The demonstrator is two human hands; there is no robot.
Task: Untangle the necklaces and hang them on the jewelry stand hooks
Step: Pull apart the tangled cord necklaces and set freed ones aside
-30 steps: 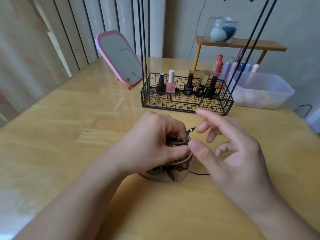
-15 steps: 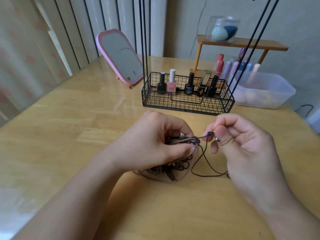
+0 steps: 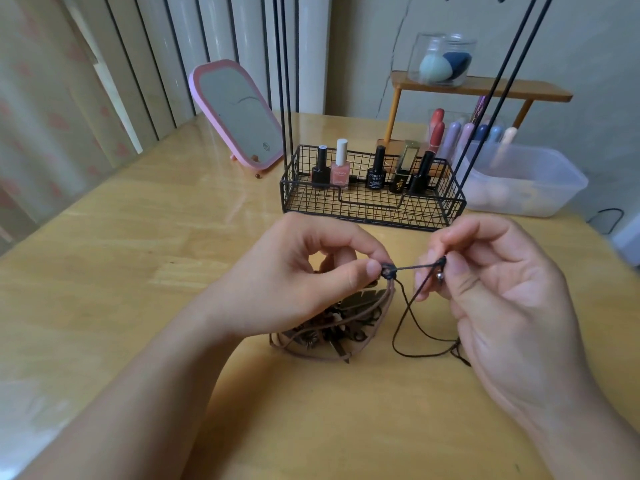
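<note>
At 10 o'clock on the wooden table [image 3: 104,271] a pink mirror [image 3: 239,114] leans back. In the centre, the left hand [image 3: 298,282] pinches between thumb and forefinger a small dark knot of the black cord necklace [image 3: 403,327]. Under this hand, at 6 o'clock from it, lies the tangle of necklaces [image 3: 332,327]: brown cords in loops, with dark metal pendants, one shaped like a leaf. A short piece of black cord is stretched tight toward 3 o'clock to the right hand [image 3: 495,292], which pinches its other end beside a small silver bead; the rest hangs in a loop onto the table. At 12 o'clock stands the jewelry stand [image 3: 372,199], a black wire basket with nail polish bottles [image 3: 341,164].
</note>
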